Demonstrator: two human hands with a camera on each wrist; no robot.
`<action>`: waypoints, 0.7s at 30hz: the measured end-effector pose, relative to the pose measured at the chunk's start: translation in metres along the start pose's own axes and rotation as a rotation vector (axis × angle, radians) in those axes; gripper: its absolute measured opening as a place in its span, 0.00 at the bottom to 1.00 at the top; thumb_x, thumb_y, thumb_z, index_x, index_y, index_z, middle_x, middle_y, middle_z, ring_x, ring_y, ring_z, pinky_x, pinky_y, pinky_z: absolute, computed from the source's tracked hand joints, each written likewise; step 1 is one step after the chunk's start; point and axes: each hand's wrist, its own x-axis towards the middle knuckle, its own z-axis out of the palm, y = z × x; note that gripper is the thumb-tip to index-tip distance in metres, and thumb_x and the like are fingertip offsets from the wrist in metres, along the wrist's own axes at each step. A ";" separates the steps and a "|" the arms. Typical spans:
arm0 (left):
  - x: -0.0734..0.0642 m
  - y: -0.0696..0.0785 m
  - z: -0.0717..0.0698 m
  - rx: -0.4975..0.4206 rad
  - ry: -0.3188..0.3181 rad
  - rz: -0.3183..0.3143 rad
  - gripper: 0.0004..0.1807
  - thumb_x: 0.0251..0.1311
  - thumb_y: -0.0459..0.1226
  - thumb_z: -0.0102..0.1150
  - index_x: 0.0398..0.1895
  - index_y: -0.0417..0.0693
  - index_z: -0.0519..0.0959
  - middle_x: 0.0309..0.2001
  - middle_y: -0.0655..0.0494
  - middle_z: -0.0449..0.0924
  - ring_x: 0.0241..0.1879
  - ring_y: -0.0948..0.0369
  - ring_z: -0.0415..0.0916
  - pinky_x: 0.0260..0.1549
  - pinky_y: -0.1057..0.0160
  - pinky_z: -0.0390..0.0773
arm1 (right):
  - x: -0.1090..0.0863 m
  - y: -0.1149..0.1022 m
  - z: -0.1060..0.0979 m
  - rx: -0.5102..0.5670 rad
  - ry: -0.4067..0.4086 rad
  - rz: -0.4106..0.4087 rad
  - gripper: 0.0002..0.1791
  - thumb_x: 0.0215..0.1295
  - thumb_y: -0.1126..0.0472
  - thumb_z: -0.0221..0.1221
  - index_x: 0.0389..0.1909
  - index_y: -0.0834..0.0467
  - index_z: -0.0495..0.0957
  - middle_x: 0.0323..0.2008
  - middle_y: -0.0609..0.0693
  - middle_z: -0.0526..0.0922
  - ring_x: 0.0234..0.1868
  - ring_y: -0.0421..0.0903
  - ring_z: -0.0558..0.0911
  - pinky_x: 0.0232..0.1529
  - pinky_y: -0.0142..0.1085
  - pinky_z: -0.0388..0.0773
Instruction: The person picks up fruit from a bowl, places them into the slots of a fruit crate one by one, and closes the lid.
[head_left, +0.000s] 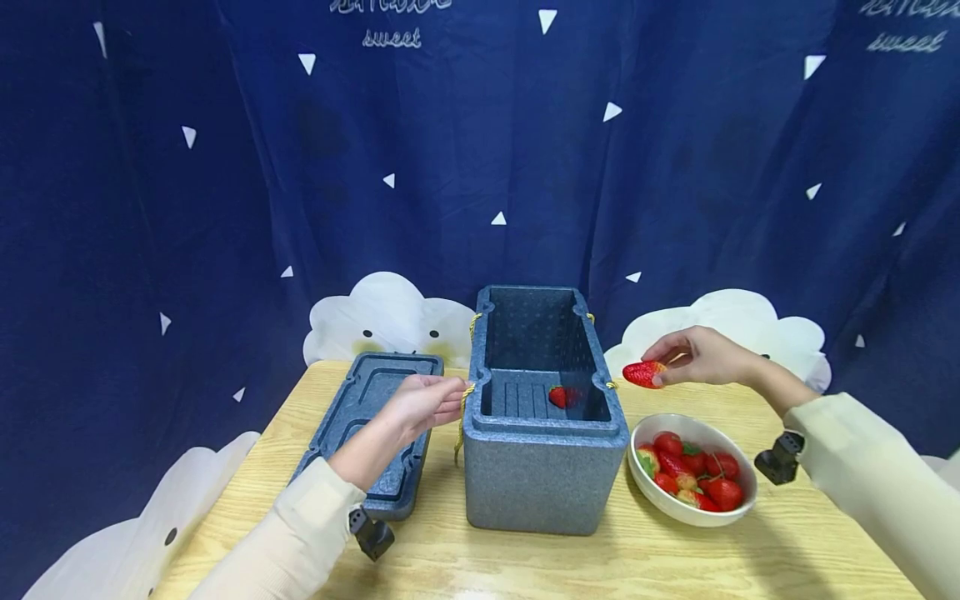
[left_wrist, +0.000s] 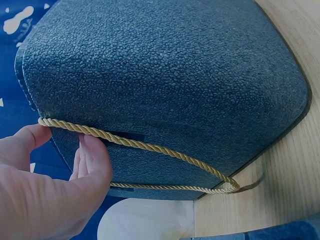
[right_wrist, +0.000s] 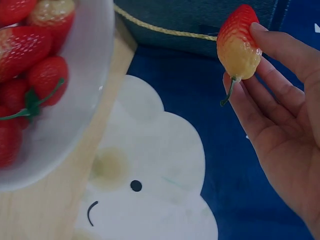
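Note:
My right hand [head_left: 705, 357] pinches a strawberry [head_left: 640, 374] between thumb and fingers, in the air to the right of the blue-grey foam box [head_left: 546, 483]. In the right wrist view that strawberry [right_wrist: 239, 42] has a red tip, a pale yellow stem end and a thin green stalk. My left hand [head_left: 426, 404] reaches to the box's left side. Seen from the left wrist, its fingertips [left_wrist: 95, 150] rest at the wall and by the yellow rope [left_wrist: 165, 150], thumb apart from the fingers. Inside the uncovered box a red strawberry [head_left: 557, 397] lies on the ribbed floor.
A white bowl [head_left: 693, 518] with several strawberries stands right of the box, below my right hand. The box's lid [head_left: 362, 412] lies on the wooden table [head_left: 442, 567] to the left, partly under my left forearm. A dark blue curtain [head_left: 442, 125] hangs behind.

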 end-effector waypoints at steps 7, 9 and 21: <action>0.001 -0.001 -0.001 -0.008 -0.005 0.016 0.23 0.66 0.36 0.50 0.60 0.29 0.70 0.59 0.36 0.76 0.53 0.55 0.80 0.58 0.56 0.78 | 0.009 -0.012 -0.007 0.022 0.004 0.007 0.20 0.52 0.63 0.70 0.45 0.67 0.80 0.41 0.62 0.86 0.37 0.36 0.84 0.40 0.23 0.83; 0.002 -0.001 -0.001 -0.011 -0.001 0.015 0.23 0.66 0.35 0.50 0.60 0.29 0.70 0.59 0.35 0.76 0.55 0.54 0.79 0.58 0.56 0.78 | 0.012 -0.015 -0.010 0.014 0.006 0.020 0.20 0.51 0.63 0.70 0.45 0.66 0.80 0.41 0.61 0.86 0.38 0.35 0.84 0.42 0.23 0.82; 0.003 -0.002 0.000 -0.025 0.004 0.002 0.22 0.64 0.34 0.51 0.59 0.29 0.70 0.59 0.35 0.76 0.51 0.56 0.80 0.57 0.57 0.79 | 0.028 -0.038 -0.022 -0.031 0.023 0.034 0.20 0.53 0.61 0.69 0.46 0.63 0.81 0.42 0.58 0.87 0.38 0.40 0.86 0.41 0.25 0.83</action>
